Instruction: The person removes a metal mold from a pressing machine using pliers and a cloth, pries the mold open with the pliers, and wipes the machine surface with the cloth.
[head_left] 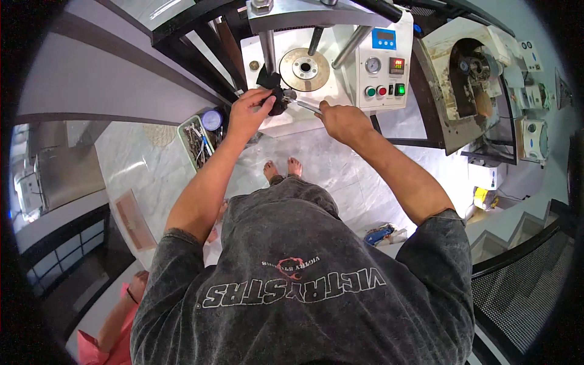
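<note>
Charcoal-grey fabric of a faded T-shirt (pixel 274 225) fills the lower centre of the frame. Beyond it, above centre, the left hand (pixel 248 112) pinches a bunched black cloth (pixel 278 106) between thumb and fingers, and a small metallic piece (pixel 290 95) shows at the cloth's right edge. Right of that, the fingers of the right hand (pixel 344 121) are closed around a slim metal tool (pixel 308 107), its tip pointing left, near the piece; whether they touch I cannot tell. Just past the hands, at upper centre, a round metal disc (pixel 289 72) lies on a white machine base (pixel 337 94), with a control panel (pixel 384 104) to its right. Left of centre, a purple-lidded tub (pixel 212 120) stands beside a pale green basket (pixel 182 137) of thin sticks. Farther off, at upper right, sits a stained machine (pixel 439 52).
</note>
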### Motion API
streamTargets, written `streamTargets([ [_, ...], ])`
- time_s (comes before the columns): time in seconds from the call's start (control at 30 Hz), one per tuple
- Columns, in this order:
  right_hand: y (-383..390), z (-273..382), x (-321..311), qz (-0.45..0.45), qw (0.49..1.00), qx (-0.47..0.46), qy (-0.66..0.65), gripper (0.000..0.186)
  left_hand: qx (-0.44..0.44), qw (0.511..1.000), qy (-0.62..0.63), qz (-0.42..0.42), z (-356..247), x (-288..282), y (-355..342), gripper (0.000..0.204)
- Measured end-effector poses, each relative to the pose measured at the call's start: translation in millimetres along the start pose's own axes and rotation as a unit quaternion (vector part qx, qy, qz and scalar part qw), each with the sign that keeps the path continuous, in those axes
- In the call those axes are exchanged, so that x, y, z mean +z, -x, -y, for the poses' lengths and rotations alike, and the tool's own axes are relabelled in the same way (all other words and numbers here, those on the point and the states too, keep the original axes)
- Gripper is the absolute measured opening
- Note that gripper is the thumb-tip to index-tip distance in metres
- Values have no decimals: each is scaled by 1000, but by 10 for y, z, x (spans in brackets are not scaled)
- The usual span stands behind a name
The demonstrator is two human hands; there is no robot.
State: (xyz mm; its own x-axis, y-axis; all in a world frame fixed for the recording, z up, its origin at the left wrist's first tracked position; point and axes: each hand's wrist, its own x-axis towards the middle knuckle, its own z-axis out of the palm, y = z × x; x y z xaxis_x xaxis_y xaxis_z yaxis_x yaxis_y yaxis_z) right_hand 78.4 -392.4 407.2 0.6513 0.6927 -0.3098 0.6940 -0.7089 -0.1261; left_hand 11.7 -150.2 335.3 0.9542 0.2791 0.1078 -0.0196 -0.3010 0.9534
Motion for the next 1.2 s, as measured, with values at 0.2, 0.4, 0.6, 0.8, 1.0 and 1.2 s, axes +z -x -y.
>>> streamTargets([
  [0.2,-123,-44,-90,16,1000,-19,-4,33,74,993,-92,-3,-135,-4,-31,28],
  [0.4,-205,-33,-146,23,999,-31,-7,34,33,991,-118,61,-138,-72,-166,35],
  [0.6,-152,-24,-56,-9,999,-49,14,32,-108,991,-15,74,166,-62,-181,39],
  [0.8,-141,-45,-37,-21,998,-54,19,33,-131,986,68,73,160,-79,-218,48],
  [1.0,-129,-65,-69,1,999,-49,18,33,-160,975,39,152,32,-134,-287,47],
  [1.2,-174,-85,-30,19,999,-36,-15,34,-102,988,23,109,58,-1,-255,36],
])
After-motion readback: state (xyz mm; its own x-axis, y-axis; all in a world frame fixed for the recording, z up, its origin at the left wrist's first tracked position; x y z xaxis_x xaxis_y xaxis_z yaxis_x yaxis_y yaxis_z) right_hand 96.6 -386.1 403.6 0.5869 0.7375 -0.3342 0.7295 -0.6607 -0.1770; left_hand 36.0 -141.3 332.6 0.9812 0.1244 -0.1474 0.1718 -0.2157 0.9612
